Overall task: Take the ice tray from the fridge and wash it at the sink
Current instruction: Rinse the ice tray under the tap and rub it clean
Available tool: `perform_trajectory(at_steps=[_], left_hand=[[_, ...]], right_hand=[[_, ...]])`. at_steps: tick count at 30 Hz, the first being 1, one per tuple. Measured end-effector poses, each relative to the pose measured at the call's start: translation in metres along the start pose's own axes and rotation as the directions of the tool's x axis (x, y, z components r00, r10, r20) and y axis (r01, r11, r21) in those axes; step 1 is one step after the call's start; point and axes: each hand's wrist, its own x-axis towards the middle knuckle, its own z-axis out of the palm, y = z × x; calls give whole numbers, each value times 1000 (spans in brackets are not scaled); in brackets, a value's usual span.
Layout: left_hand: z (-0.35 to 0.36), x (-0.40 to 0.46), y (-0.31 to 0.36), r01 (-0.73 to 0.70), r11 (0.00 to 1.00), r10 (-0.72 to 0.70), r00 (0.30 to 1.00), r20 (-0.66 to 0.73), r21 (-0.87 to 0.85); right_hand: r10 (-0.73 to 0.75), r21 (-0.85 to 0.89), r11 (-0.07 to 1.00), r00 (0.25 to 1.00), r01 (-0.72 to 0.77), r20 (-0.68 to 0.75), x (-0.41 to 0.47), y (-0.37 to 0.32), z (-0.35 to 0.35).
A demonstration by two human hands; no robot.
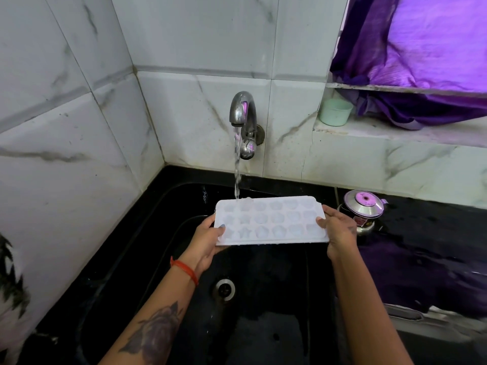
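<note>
Both hands, left hand [208, 238] and right hand [338, 227], are gripping the ice tray [271, 219] over the sink [263, 325]. Tap [242, 109] water is hitting its 11 o'clock corner. A pot [365, 209] is sitting at 3 o'clock, partly hidden.

Home kitchen: black sink [163, 233], wall tap [242, 111], pressure cooker [365, 209].

Left hand [208, 239] and right hand [338, 227] grip opposite ends, forearms extended forward.
</note>
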Motion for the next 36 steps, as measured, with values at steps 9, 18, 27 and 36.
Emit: perform_trajectory(at_steps=[9,18,27,36], left_hand=[[9,-5,4,-42,994,46,998,34,-103],[-3,-9,4,-137,978,134,991,-28,-157],[-32,-12,-1,-171,964,128,969,-210,-202],[-59,-17,-1,-208,948,124,939,-321,-242]], right_hand=[[6,-73,997,999,-9,-51,12,11,-2],[21,-149,988,998,-29,-58,13,25,14],[-5,-255,967,999,17,50,0,32,44],[4,-315,947,982,57,190,-9,35,71]])
